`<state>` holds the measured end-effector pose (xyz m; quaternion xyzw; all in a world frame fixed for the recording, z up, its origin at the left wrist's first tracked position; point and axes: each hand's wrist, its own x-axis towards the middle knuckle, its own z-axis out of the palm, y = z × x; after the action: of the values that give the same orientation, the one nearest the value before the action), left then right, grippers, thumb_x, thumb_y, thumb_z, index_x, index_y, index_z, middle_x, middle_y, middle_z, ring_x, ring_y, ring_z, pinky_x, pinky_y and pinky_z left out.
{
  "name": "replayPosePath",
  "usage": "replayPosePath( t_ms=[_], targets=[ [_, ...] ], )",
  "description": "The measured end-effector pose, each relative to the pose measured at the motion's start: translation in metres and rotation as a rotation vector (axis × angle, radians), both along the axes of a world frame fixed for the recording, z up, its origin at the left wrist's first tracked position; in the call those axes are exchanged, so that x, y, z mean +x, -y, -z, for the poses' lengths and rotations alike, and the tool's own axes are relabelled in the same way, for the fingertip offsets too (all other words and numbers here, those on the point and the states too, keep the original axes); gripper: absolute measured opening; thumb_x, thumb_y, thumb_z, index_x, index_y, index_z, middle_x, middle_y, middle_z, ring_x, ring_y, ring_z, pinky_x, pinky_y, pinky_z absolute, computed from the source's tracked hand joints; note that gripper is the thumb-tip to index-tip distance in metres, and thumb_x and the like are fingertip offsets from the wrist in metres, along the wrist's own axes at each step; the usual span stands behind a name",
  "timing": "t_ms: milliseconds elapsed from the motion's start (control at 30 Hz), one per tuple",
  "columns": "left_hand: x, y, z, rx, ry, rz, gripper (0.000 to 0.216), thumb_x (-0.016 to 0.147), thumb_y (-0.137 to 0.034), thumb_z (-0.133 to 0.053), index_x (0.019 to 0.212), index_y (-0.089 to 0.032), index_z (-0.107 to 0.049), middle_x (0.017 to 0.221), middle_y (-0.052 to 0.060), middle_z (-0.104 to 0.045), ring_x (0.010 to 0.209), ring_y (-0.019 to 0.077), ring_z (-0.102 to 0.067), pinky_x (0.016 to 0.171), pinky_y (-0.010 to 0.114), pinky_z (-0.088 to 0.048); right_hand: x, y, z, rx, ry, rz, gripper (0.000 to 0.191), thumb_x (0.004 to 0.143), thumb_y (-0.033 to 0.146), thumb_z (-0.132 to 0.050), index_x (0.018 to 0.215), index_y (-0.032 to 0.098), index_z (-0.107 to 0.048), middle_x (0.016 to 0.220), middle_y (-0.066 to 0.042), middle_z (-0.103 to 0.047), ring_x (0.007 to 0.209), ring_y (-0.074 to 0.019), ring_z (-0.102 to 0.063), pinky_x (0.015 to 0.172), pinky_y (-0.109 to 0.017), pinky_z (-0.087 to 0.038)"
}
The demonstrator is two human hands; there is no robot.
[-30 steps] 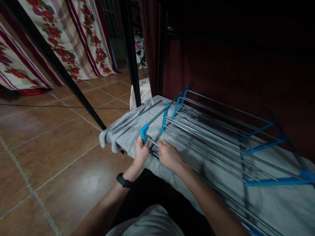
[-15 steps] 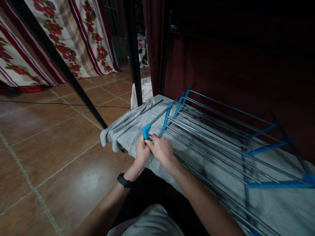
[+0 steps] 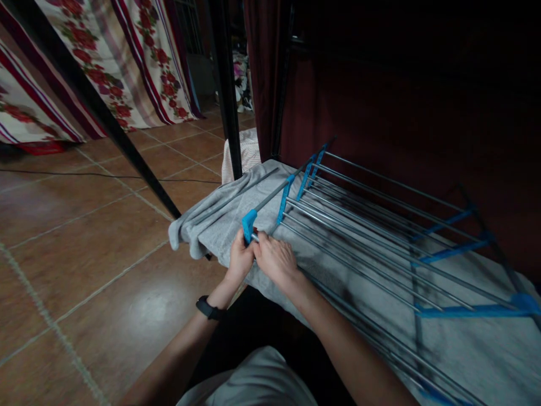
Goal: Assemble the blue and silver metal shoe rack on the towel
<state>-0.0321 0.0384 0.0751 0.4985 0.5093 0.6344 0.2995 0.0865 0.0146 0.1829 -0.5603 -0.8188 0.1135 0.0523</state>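
Observation:
A drying rack (image 3: 359, 223) with grey metal rods and blue plastic joints lies on a grey blanket (image 3: 477, 355). At its near left corner is a blue corner piece (image 3: 248, 221) on the end of a grey tube. My left hand (image 3: 240, 258), wearing a black band at the wrist, is closed around the lower part of that corner piece. Close against it, my right hand (image 3: 274, 256) has its fingers closed on a metal rod (image 3: 255, 237) that meets the corner piece. The hands hide most of this joint.
A slanting black post (image 3: 127, 149) and an upright black post (image 3: 226, 90) stand beyond the blanket. Brown tiles (image 3: 105, 270) cover the floor at left, crossed by a thin cable (image 3: 169, 180). A flowered curtain (image 3: 139, 67) hangs behind, and a dark red curtain (image 3: 329, 113) closes the back.
The view has shifted slightly, so everything sits a little further left and up. Both hands keep their grip at the blue corner, with slightly more of the rod's end showing between them.

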Motion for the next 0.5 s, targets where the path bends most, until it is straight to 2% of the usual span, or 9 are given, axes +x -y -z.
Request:
replayPosePath(
  t_ms=[67,233,500],
  targets=[
    [-0.001,0.001,0.004,-0.01,-0.014,0.004,0.023,0.078,-0.027,-0.065,0.099,-0.021,-0.064,0.094,0.002,-0.068,0.089,0.0202,-0.063,0.089,0.037,-0.051,0.005,0.002,0.001,0.02,-0.002,-0.034,0.034,0.106,0.029,-0.028,0.126,0.021,-0.054,0.119,-0.01,-0.072,0.102,-0.0225,-0.071,0.084,-0.034,-0.052],
    [0.0,0.004,0.005,-0.015,-0.054,0.039,0.019,0.083,-0.028,-0.062,0.101,-0.022,-0.063,0.1,0.003,-0.069,0.095,0.0204,-0.064,0.093,0.037,-0.051,0.011,0.004,0.003,0.013,0.029,-0.07,0.041,0.105,0.023,-0.021,0.137,0.021,-0.047,0.117,-0.011,-0.072,0.098,-0.0232,-0.072,0.083,-0.036,-0.052],
    [-0.001,0.002,0.006,0.011,-0.074,0.058,0.021,0.081,-0.024,-0.057,0.102,-0.022,-0.061,0.1,0.003,-0.068,0.096,0.0201,-0.064,0.094,0.039,-0.052,0.011,0.0,0.015,-0.044,0.015,-0.103,0.048,0.104,0.021,-0.025,0.15,0.023,-0.036,0.123,-0.012,-0.071,0.103,-0.0244,-0.072,0.086,-0.037,-0.052]
  ],
)
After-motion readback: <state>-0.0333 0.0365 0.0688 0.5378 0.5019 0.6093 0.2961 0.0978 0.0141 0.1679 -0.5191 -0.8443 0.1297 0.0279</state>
